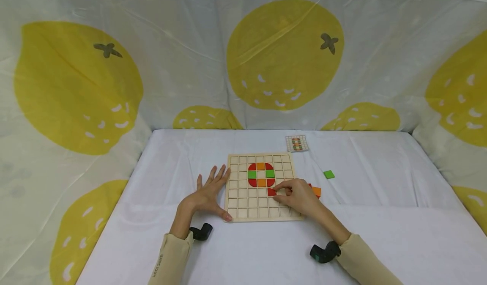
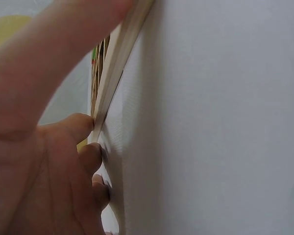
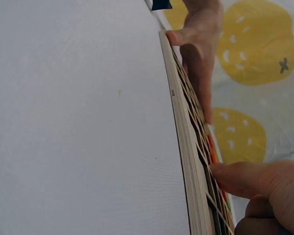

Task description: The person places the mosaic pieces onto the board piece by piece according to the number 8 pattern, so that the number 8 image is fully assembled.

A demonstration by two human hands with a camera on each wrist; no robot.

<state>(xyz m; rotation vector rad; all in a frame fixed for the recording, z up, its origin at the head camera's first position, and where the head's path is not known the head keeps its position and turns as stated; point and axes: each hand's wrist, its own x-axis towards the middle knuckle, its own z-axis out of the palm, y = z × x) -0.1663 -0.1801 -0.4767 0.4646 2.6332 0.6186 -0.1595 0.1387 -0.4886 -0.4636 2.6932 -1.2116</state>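
Note:
A square wooden grid board (image 1: pixel 242 203) lies on the white cloth, with a ring of red, orange and green tiles set in its upper middle cells. My left hand (image 1: pixel 207 195) is spread along the board's left side, its thumb at the near left corner and its fingertips by the edge. In the left wrist view the thumb crosses the board's wooden rim (image 2: pixel 110 73). My right hand (image 1: pixel 300 197) pinches a red rounded-corner tile (image 1: pixel 271 192) between thumb and forefinger, at a cell just below the ring's right side. In the right wrist view, those fingertips (image 3: pixel 220 171) reach over the grid.
Orange (image 1: pixel 316 191) and red tiles lie right of the board, partly hidden behind my right hand. A green tile (image 1: pixel 329 174) lies farther right. Beyond the board's far right corner is a small pattern card (image 1: pixel 297 143). A lemon-print cloth (image 1: pixel 198 65) hangs behind the table.

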